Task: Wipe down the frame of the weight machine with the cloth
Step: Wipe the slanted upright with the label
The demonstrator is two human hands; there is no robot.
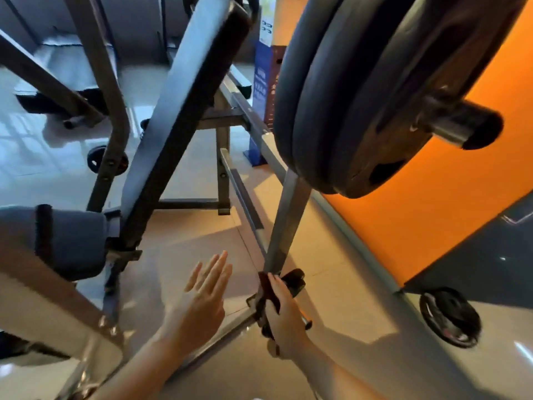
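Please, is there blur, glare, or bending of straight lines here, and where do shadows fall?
Head view: the wide lens bends the orange wall into a curve along its lower edge; the left hand and the pale frame bar at lower left are motion-smeared, with glare spots on it; a hard shadow lies on the floor right of the right hand gripping the cloth.

Two hands show: one left hand [202, 295] at six o'clock and one right hand [284, 313] nearer five. One dark red cloth [268, 287] sits at five o'clock. Three weight plates [360, 96] are stacked on one steel peg [461, 125] at two o'clock, though their rear edges blur, so three is a best count. Two more lie apart: one large floor plate [450, 317] at four o'clock and one small floor plate [107, 161] at nine. There are two pads: one long pad [184, 96] at twelve and one roller pad [69, 241] at eight. One blue stand [261, 82] is at twelve.
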